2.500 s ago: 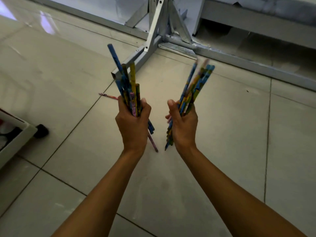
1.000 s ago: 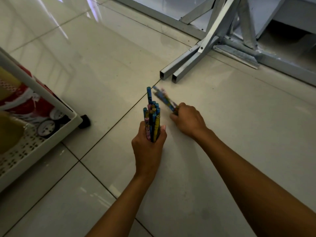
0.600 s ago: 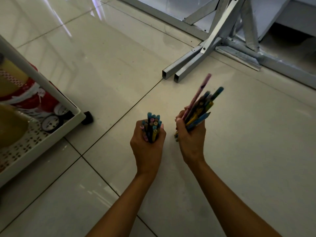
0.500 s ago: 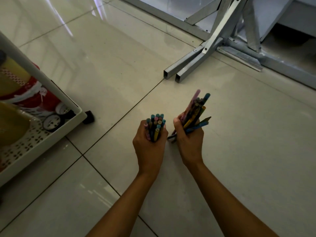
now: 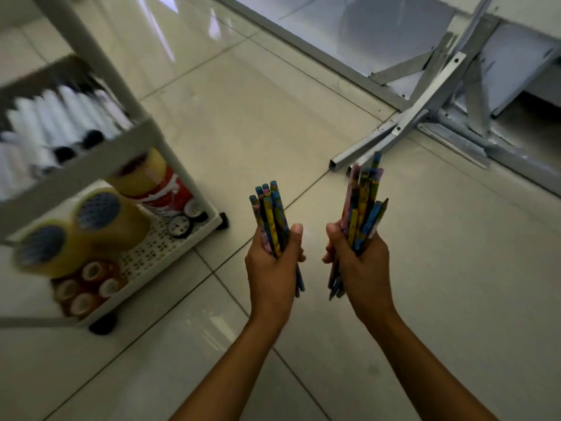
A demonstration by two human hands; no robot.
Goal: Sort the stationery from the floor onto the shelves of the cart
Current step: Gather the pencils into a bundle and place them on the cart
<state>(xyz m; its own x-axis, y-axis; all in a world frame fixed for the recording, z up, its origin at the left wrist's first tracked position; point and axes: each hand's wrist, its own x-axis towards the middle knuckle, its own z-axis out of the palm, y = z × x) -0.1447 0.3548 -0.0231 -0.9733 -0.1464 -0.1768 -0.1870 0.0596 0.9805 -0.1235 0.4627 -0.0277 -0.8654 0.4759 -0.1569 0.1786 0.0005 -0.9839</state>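
Note:
My left hand grips a bundle of colourful pencils, held upright above the tiled floor. Just to its right, my right hand grips a second, looser bundle of pencils that fans upward. The white cart stands to the left of both hands. Its bottom shelf holds several rolls of clear and brown tape. An upper shelf carries a row of white tubes with dark caps, blurred.
A grey metal frame with angled legs lies on the floor at the upper right, beyond the hands. The cart's black casters rest on the pale glossy tiles.
The right hand picked a pencil off the floor into its bundle. Both hands have lifted with their pencils, and the view has swung left, bringing the cart's shelves closer.

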